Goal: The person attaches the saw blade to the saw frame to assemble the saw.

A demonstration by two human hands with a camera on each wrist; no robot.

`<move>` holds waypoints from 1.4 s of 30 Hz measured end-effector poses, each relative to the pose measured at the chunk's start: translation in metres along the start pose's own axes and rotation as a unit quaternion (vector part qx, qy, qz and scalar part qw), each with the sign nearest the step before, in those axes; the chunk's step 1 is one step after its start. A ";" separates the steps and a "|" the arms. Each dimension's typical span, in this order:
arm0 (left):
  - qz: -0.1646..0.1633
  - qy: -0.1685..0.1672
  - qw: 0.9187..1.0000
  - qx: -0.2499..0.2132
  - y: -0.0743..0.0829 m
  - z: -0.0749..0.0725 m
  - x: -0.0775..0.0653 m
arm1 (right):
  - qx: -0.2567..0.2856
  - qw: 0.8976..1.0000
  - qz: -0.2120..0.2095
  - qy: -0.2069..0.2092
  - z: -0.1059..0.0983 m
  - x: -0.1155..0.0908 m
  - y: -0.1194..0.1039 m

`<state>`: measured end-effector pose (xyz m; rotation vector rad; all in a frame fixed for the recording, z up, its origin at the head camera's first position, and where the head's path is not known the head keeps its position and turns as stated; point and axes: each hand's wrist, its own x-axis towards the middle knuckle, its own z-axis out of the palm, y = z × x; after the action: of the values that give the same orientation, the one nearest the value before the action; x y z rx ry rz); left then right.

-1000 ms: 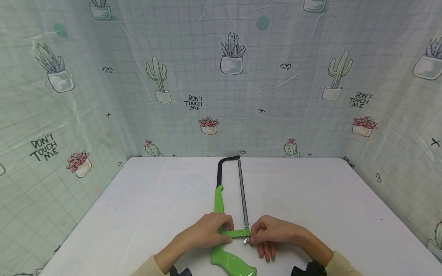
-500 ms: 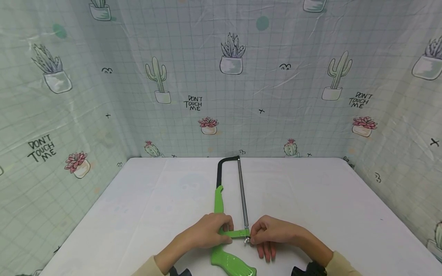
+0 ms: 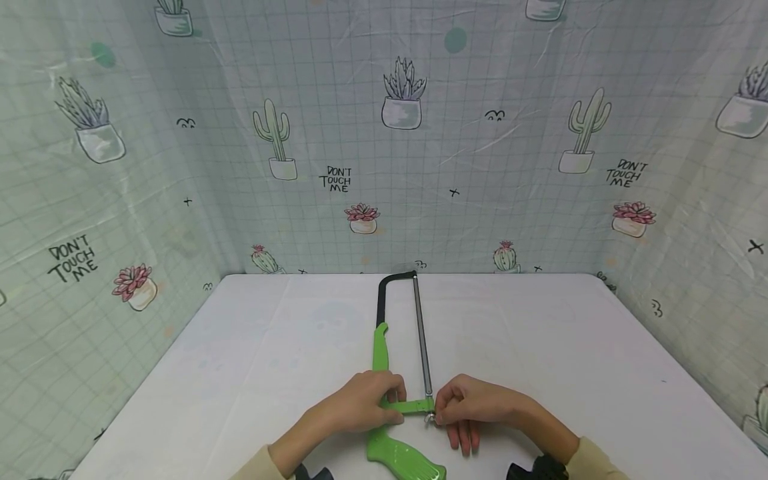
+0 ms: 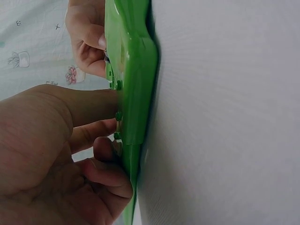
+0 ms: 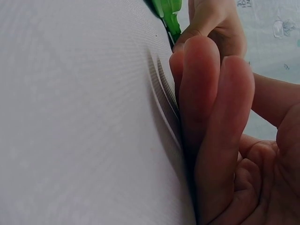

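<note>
A hacksaw (image 3: 381, 347) lies flat on the white table, its black front arm pointing away and its green handle (image 3: 403, 457) toward me. The grey blade (image 3: 423, 333) runs along its right side. My left hand (image 3: 366, 401) grips the green frame where the short crossbar (image 3: 414, 406) branches off, thumb on the near side and fingers on the far side. At the blade's near end sits a small metal wing nut (image 3: 429, 419). My right hand (image 3: 477, 403) pinches it between thumb and index finger, the other fingers hanging loose near the table. In the right wrist view those fingers hide the nut.
The white table (image 3: 540, 333) spreads around the saw on both sides. Behind and beside it hangs a cactus-print cloth (image 3: 456, 147). Dark wrist-worn devices (image 3: 537, 468) show at the bottom edge of the head view.
The wing nut has turned a little between my right thumb and index finger. The hacksaw and my left hand have stayed in place.
</note>
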<state>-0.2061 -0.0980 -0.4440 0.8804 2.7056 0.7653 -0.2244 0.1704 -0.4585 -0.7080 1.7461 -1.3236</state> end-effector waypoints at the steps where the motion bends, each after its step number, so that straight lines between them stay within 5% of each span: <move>1: 0.000 0.000 1.000 0.001 0.000 0.000 0.000 | -0.001 1.000 0.000 0.001 0.000 0.000 0.000; 42: 0.002 0.005 1.000 0.012 0.002 0.000 -0.001 | -0.009 1.000 0.003 0.016 0.000 0.002 0.003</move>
<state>-0.2042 -0.0976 -0.4433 0.8894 2.7282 0.7423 -0.2250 0.1694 -0.4617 -0.6951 1.7860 -1.3240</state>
